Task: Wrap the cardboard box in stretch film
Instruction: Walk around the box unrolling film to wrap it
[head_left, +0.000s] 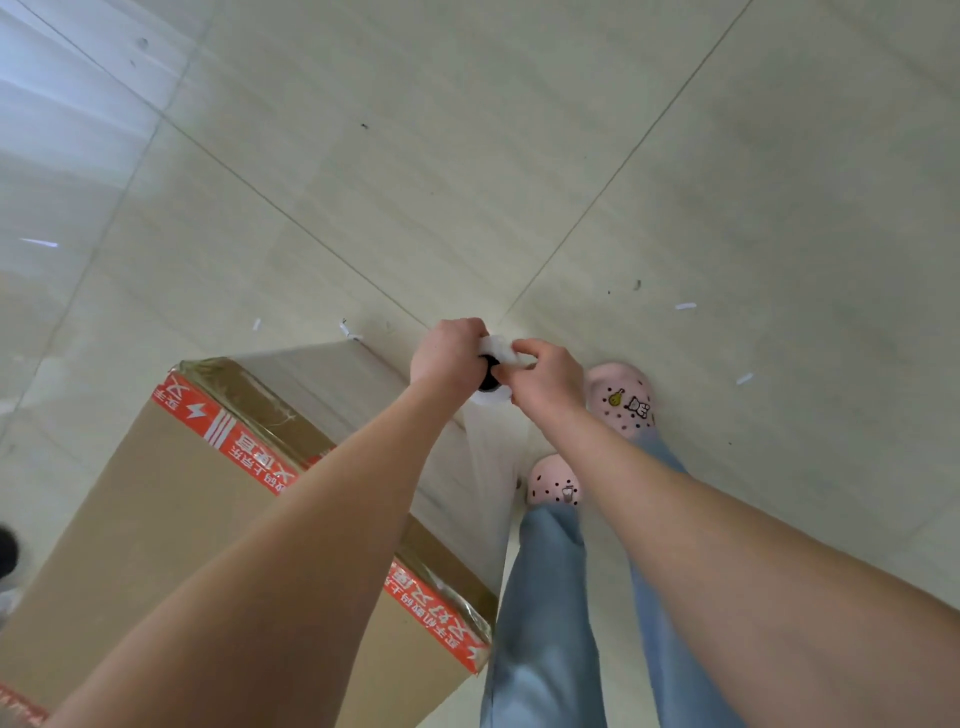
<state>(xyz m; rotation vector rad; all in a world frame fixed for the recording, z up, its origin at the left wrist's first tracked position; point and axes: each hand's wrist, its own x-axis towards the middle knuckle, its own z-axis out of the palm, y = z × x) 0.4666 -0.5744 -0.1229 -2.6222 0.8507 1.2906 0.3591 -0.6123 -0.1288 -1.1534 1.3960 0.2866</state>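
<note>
A tall brown cardboard box (156, 519) with red printed tape stands on the floor at lower left. Clear film covers its upper right side. A roll of stretch film (491, 436) stands upright beside the box's right face, seen from above with its dark core. My left hand (447, 353) grips the roll's top end from the left. My right hand (545, 374) pinches bunched white film at the roll's top. The roll's lower part is hidden between my forearms.
My feet in pink clogs (623, 400) and blue jeans stand just right of the roll. Pale floor tiles (571, 156) spread all around, with small white scraps (685, 306). A dark object (8, 551) shows at the left edge.
</note>
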